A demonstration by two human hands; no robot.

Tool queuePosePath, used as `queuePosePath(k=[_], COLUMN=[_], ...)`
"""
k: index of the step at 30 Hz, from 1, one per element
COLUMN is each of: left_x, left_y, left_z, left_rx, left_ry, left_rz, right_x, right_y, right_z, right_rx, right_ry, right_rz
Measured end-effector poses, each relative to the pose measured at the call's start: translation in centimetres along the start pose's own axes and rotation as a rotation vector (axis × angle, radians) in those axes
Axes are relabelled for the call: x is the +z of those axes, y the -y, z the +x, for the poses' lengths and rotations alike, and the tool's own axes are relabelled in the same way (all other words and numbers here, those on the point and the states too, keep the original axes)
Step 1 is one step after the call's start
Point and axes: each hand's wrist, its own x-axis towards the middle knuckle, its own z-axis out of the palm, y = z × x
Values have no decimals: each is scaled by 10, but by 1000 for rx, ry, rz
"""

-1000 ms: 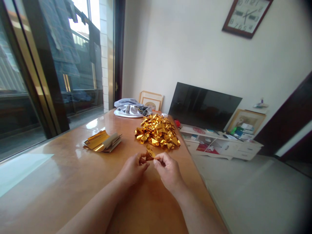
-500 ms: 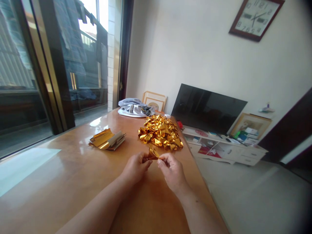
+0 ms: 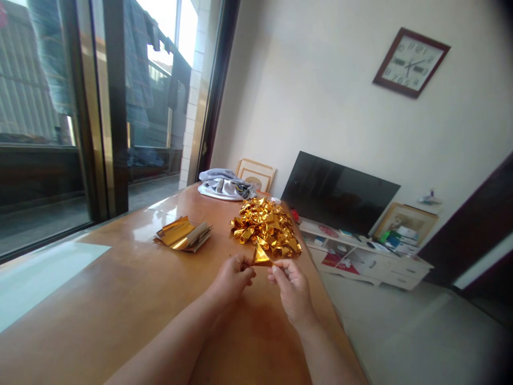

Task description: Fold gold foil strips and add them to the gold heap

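A folded piece of gold foil paper (image 3: 262, 256) stretches between my two hands, its middle rising to a point. My left hand (image 3: 232, 277) pinches its left end, thumb against curled fingers. At the other end, my right hand (image 3: 292, 286) grips a corner between thumb and forefinger. Just beyond them lies a heap of folded gold foil pieces (image 3: 266, 222), shiny and angular. To the left of the heap rests a loose stack of gold foil sheets (image 3: 182, 234), with curled edges.
The wooden table (image 3: 160, 299) has its right edge near my right forearm. Folded clothes (image 3: 224, 184) lie at its far end. A pale sheet (image 3: 52, 278) is on the left. Past the table stand a television (image 3: 340, 192) and a white cabinet (image 3: 393, 267).
The view has shifted a little. The foil piece between my fingers now shows a brighter, flatter, more triangular face. Both hands still hold it in front of the heap.
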Motion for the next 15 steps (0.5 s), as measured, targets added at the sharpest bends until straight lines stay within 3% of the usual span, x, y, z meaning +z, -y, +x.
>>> queuePosePath(k=[6,15], left_x=[-3,-11], left_y=[-15,-14], left_z=[-3,0], left_rx=[-88,-220], left_ry=[23,-23], left_rz=[-120,-387], right_x=[2,11], right_y=[2,18], right_z=[1,-2], right_rx=[-69,-302], right_ry=[2,81], right_rz=[-87,-398])
